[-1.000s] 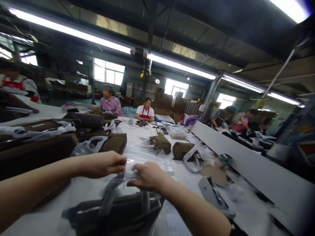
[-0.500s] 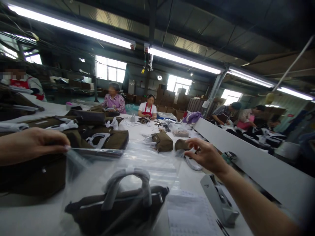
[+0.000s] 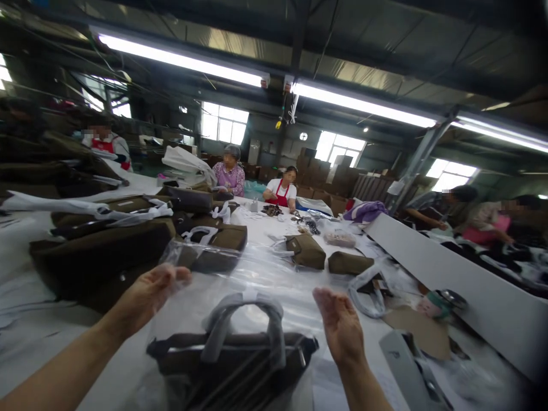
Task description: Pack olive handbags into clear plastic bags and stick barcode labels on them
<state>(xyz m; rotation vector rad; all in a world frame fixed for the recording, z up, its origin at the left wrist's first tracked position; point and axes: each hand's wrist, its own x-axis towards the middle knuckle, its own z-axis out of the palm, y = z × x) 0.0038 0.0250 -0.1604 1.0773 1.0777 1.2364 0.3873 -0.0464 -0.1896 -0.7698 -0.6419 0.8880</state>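
Observation:
A dark olive handbag point(image 3: 231, 365) with wrapped grey handles point(image 3: 246, 302) is inside a clear plastic bag point(image 3: 257, 279) in front of me. The plastic bag's mouth faces away from me. My left hand point(image 3: 148, 297) is closed on the upper left corner of the plastic, its fingers slightly blurred. At the right edge of the plastic is my right hand point(image 3: 342, 325), fingers straight and side by side, with no visible grip. Whether it touches the film I cannot tell.
Brown handbags point(image 3: 103, 251) are piled on the left of the white table. Ahead lie another handbag point(image 3: 306, 251) and a brown pouch point(image 3: 349, 262). On the right are a grey tape dispenser point(image 3: 406, 365), a jar point(image 3: 443, 302) and a white partition point(image 3: 462, 285). Co-workers sit beyond.
My left hand has moved right and down along the plastic bag. My right hand has come down and nearer, its bent fingers now straightened. The view has turned left.

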